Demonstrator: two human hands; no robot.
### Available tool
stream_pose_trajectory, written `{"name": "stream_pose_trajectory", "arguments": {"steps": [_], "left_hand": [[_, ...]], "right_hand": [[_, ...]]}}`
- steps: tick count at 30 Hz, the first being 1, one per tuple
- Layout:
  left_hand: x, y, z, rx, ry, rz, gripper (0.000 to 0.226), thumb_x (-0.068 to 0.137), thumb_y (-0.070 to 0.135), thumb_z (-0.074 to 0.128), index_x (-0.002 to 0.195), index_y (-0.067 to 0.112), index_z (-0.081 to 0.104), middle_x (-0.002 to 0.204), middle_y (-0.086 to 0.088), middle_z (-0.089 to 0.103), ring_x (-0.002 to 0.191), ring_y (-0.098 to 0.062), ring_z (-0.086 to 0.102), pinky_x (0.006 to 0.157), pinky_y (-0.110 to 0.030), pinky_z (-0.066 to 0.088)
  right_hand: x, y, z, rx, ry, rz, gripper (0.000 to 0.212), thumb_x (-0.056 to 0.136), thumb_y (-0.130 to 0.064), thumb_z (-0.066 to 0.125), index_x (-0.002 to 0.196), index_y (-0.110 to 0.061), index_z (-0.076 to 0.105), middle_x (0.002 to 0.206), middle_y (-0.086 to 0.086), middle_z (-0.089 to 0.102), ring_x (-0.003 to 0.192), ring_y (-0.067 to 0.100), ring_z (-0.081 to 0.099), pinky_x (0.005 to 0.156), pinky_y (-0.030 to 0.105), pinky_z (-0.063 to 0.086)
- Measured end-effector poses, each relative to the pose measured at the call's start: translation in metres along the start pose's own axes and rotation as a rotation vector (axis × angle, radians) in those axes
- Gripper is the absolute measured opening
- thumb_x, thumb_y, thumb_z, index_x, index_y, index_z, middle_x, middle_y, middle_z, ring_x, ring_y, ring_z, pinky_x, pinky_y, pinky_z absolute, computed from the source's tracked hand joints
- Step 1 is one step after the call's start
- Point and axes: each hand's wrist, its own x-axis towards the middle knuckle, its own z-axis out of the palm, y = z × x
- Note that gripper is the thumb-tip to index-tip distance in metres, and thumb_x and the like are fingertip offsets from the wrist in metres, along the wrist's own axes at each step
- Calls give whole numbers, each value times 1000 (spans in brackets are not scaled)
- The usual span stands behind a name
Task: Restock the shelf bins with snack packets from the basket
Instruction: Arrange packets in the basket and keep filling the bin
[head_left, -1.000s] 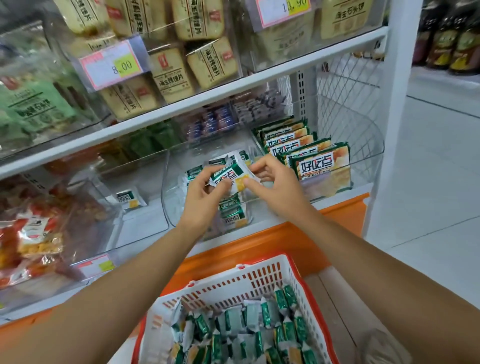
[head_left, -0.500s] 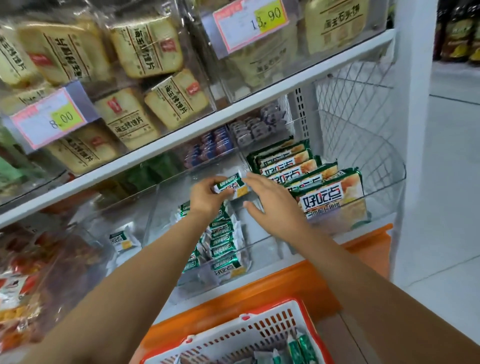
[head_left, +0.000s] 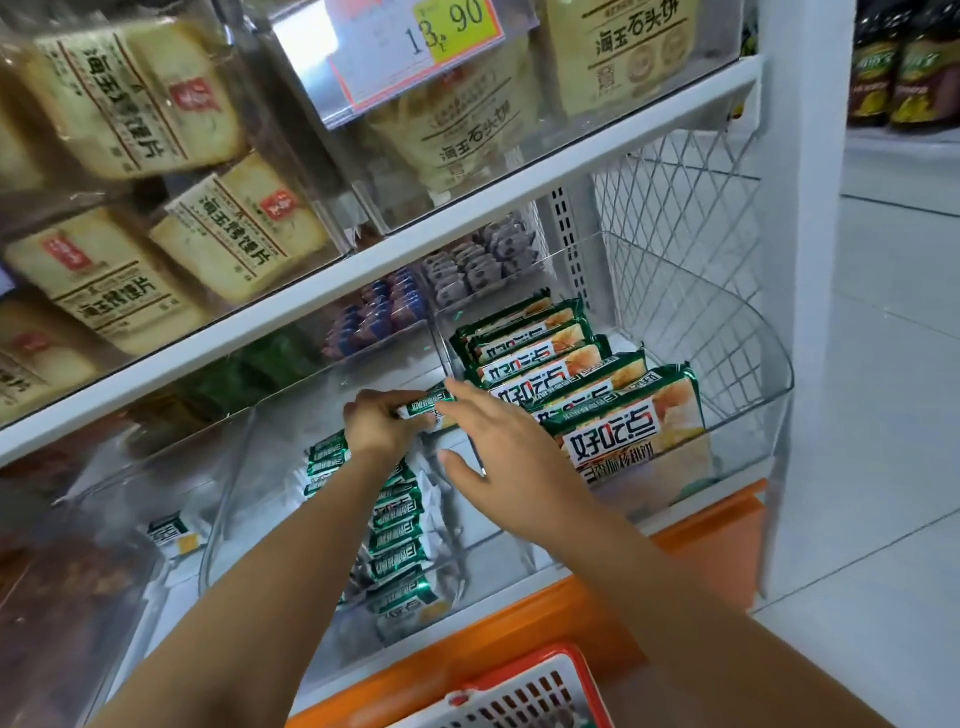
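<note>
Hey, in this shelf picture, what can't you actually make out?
Head view:
1. The basket: cut off by the bottom edge; contents cannot be told.
2. The snack packet gripped by the left hand: edge-on, partly covered by fingers; print unreadable.
3. The row of small packets in the clear bin: partly hidden behind the left forearm.
4. The price tag: top cut by the frame; fine print blurred.

1 left hand (head_left: 382, 428), 1 right hand (head_left: 509, 441). 1 basket (head_left: 519, 691), bottom centre. About 6 large green packs (head_left: 613, 441), centre right. 1 small packet (head_left: 423, 405) held, 1 lone packet (head_left: 169, 532) lower left.
</note>
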Motion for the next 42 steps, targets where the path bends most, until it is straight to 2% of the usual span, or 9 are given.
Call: {"name": "stream_pose_trajectory", "arguments": {"steps": [3, 5, 7, 11, 18, 24, 29, 36, 42], "left_hand": [[4, -5, 5, 4, -15, -74, 33, 69, 23, 88, 99, 27, 76, 102, -2, 73, 89, -24, 67, 82, -38, 57], [5, -5, 9, 52, 18, -60, 31, 71, 22, 87, 96, 24, 69, 98, 5, 68, 92, -22, 65, 90, -39, 53], [5, -3, 10, 90, 57, -48, 32, 72, 22, 86, 91, 23, 61, 89, 3, 63, 83, -21, 60, 83, -34, 50], [8, -10, 9, 168, 60, -11, 27, 71, 31, 87, 84, 21, 65, 87, -1, 64, 72, -20, 59, 62, -26, 40], [10, -10, 6, 201, 1, 1, 27, 71, 34, 86, 79, 22, 62, 73, 4, 59, 73, -22, 60, 56, -27, 35], [6, -11, 5, 176, 9, 52, 29, 73, 39, 85, 89, 23, 67, 85, 2, 66, 78, -20, 63, 66, -30, 50], [-2, -9, -1, 127, 15, 93, 27, 74, 41, 84, 90, 23, 70, 90, -2, 67, 80, -20, 63, 64, -26, 42], [-26, 2, -30, 84, 21, 208, 15, 80, 33, 80, 82, 21, 72, 94, 0, 70, 84, -17, 65, 77, -31, 53], [-81, 22, -56, -36, 11, 309, 16, 90, 16, 69, 79, 28, 68, 88, 4, 70, 78, -10, 63, 75, -29, 51]], "right_hand": [[0, 0, 0, 3, -6, 3, 50, 99, -30, 48, 146, -14, 41, 160, -2, 24, 145, 14, 24, 117, 32, 18], [-1, 0, -1, 6, -8, 8, 50, 100, -30, 48, 147, -15, 40, 160, -3, 23, 145, 13, 23, 117, 31, 16], [-1, 0, 0, 6, -10, 12, 51, 100, -31, 47, 148, -16, 38, 160, -4, 22, 146, 12, 21, 117, 29, 15], [0, 0, 2, -3, -8, 11, 52, 100, -32, 47, 149, -15, 37, 160, -4, 23, 146, 12, 21, 118, 30, 15], [0, 2, 4, -19, -9, 9, 52, 101, -33, 46, 149, -16, 37, 161, -6, 22, 146, 10, 19, 119, 30, 16], [0, 3, 4, -20, 3, 7, 51, 100, -32, 47, 148, -16, 39, 160, -5, 23, 145, 11, 23, 118, 31, 18], [-2, 3, 5, -21, 19, -6, 50, 100, -30, 47, 147, -16, 41, 160, -4, 25, 146, 11, 22, 117, 30, 17], [-8, 1, 2, -59, 57, -64, 47, 99, -28, 49, 144, -13, 46, 156, 1, 34, 147, 16, 21, 116, 27, 11], [-34, -22, -10, -102, 80, -136, 47, 95, -32, 39, 135, -14, 55, 145, 4, 48, 136, 20, 40, 112, 37, 29]]}}
